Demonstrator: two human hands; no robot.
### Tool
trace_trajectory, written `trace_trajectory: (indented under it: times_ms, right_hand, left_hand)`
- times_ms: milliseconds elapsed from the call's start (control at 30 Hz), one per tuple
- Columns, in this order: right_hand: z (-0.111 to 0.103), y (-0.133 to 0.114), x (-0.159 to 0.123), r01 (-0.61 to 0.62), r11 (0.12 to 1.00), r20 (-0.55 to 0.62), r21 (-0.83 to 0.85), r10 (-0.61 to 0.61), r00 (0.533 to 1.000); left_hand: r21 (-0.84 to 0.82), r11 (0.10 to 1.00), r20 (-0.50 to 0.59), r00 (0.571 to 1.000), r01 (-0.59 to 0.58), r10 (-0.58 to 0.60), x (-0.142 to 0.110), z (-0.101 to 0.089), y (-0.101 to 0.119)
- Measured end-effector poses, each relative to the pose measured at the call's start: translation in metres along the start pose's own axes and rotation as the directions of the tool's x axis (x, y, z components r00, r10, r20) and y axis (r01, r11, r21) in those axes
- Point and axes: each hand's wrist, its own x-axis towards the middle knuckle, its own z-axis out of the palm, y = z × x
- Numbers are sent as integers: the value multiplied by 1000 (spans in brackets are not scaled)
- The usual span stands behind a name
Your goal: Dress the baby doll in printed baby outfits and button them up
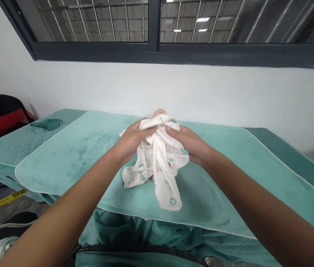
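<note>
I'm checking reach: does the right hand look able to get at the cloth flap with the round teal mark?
Probably yes: the flap is uncovered near the right hand, though that hand would likely need to release the bunched cloth first.

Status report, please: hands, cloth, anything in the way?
Left hand and right hand holding white printed cloth. Cloth bunched. Skin-toned object behind, partly hidden. No obstruction visible.

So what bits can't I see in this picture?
All in the head view:
Most of the pinkish rounded thing: covered by the white printed cloth.
Most fingers of the bare left hand and right hand: behind that cloth.
The rest of the black-and-red object: cut off by the left edge.
Print on the long yellow strip: too small to read.
</note>
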Motion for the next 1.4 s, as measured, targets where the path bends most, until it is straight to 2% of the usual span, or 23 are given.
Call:
trace_trajectory:
  times_ms: [67, 133, 200, 267, 367, 433, 500, 600, 700, 767, 800, 867, 967, 1067, 1133, 1233, 1300, 1400]
  right_hand:
    - [1, 6, -3, -101, 992, 139, -74, 110, 984]
    - [0, 11, -5, -144, 986, 190, -89, 159, 969]
    - [-3, 15, -3, -104, 995, 124, -7, 104, 987]
    - [-5, 19, 0, -16, 995, 22, 96, 14, 1000]
    - [-5, 24, 3, 25, 982, -39, 185, -19, 999]
    - [-3, 25, 3, 9, 977, -48, 212, 2, 999]
    - [1, 28, 1, 4, 973, -83, 231, 15, 996]
    - [8, 38, -2, -35, 971, -93, 237, 58, 994]
    - [13, 56, -5, -179, 978, 94, 111, 169, 981]
    - [16, 68, -6, -245, 969, 173, -16, 244, 954]
    - [16, 73, -7, -258, 965, 166, -44, 261, 951]
    - [16, 84, -8, -238, 971, 89, 6, 237, 968]
    - [11, 101, -11, -124, 967, -43, 223, 137, 990]
    - [7, 127, -22, -76, 913, -82, 401, 119, 990]
    - [9, 144, -32, -141, 877, -15, 460, 167, 986]
    - [19, 159, -44, -319, 869, 204, 379, 257, 945]
    - [29, 156, -47, -362, 896, 360, 258, 259, 896]
    - [40, 141, -47, -342, 922, 510, 179, 210, 834]
  left_hand:
    - [-74, 997, -40, 999, -5, 2, 2, 1, -6]
    - [-125, 992, -24, 999, 34, -37, 2, 2, -13]
    - [-167, 980, 39, 994, 107, -102, -1, 1, -19]
    - [-167, 967, 147, 975, 192, -169, -5, -3, -24]
    - [-98, 951, 333, 910, 294, -247, -11, -13, -29]
    - [-59, 940, 379, 879, 336, -290, -12, -19, -31]
    - [-89, 938, 336, 896, 336, -289, -11, -22, -35]
    - [-252, 944, 152, 972, 211, -177, -7, -19, -45]
    - [-341, 935, -36, 992, 101, -121, -5, -15, -62]
    - [-353, 927, -76, 984, 124, -160, -9, -15, -73]
    - [-356, 920, -65, 978, 161, -197, -13, -16, -79]
    - [-350, 899, 4, 960, 262, -278, -25, -21, -86]
    - [-266, 869, 174, 908, 417, -382, -48, -33, -90]
    - [-126, 859, 322, 840, 496, -437, -70, -46, -86]
    - [-107, 860, 334, 833, 499, -441, -79, -50, -84]
    - [-220, 874, 220, 895, 432, -387, -86, -48, -86]
    - [-286, 876, 150, 921, 388, -359, -87, -42, -90]
    - [-251, 876, 130, 911, 412, -391, -86, -34, -92]
